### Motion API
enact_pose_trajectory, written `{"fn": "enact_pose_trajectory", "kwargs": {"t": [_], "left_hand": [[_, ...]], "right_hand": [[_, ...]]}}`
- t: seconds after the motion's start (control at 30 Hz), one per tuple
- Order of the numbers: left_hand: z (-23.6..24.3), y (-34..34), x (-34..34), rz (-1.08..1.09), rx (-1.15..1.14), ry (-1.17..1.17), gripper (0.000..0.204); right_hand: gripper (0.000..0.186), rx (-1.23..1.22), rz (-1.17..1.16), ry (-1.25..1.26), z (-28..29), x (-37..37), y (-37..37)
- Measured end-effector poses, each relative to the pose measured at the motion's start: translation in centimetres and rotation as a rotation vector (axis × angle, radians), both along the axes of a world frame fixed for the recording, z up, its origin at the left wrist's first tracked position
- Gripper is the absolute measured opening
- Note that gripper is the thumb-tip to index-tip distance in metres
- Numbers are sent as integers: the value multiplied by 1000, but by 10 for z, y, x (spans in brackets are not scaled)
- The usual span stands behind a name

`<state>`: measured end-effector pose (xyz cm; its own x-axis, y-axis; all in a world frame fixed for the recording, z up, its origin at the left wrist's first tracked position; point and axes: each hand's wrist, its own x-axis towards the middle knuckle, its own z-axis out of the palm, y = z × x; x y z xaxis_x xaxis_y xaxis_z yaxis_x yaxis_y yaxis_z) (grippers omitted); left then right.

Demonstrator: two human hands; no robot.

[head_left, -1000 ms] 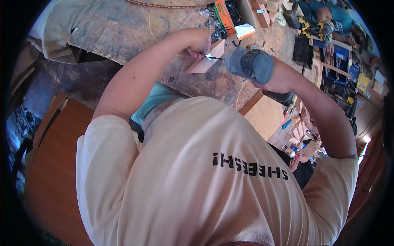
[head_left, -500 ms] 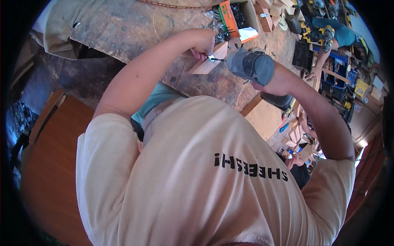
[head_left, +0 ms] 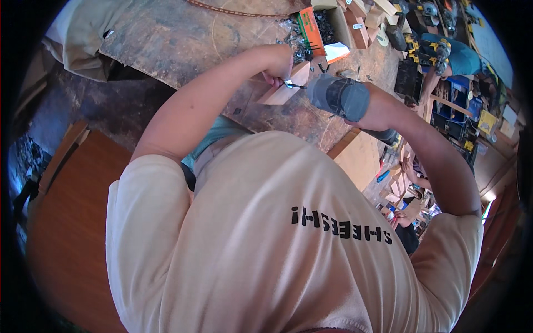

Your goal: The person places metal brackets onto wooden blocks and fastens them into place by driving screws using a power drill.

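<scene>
My right hand point(head_left: 378, 108) is wrapped round the handle of a grey cordless drill point(head_left: 336, 94), held level with its nose toward the left. Its dark bit point(head_left: 298, 86) reaches a small shiny metal plate point(head_left: 288, 84) on the face of a pale wooden block point(head_left: 284, 96). My left hand point(head_left: 278, 62) is closed at the block's left side, fingertips curled close beside the plate. The palm side of that hand is hidden. The block rests on a worn, stained workbench point(head_left: 244, 33).
An open carton point(head_left: 340, 16) with dark small hardware and an orange packet point(head_left: 311, 30) stand beyond the block. Wooden offcuts point(head_left: 358, 33) lie at the far right. A co-worker's arm point(head_left: 430, 86) shows beside yellow-and-black power tools point(head_left: 441, 53). A brown board point(head_left: 83, 222) stands at left.
The drill's body has tilted slightly, its battery end now less visible. Its bit stays at the metal plate. My left hand keeps its place by the block; the whole view has shifted a little.
</scene>
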<state>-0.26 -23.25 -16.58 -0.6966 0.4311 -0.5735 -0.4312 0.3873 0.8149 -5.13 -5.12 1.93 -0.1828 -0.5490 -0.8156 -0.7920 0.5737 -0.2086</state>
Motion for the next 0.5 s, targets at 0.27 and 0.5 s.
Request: {"fn": "enact_pose_trajectory", "kwargs": {"t": [0.27, 0.5], "left_hand": [[-2, 7, -6, -38, -25, 26, 5], [0, 5, -6, -34, -39, 30, 8]], "right_hand": [[42, -33, -13, 50, -15, -6, 21], [45, -25, -69, 58, -9, -1, 15]]}}
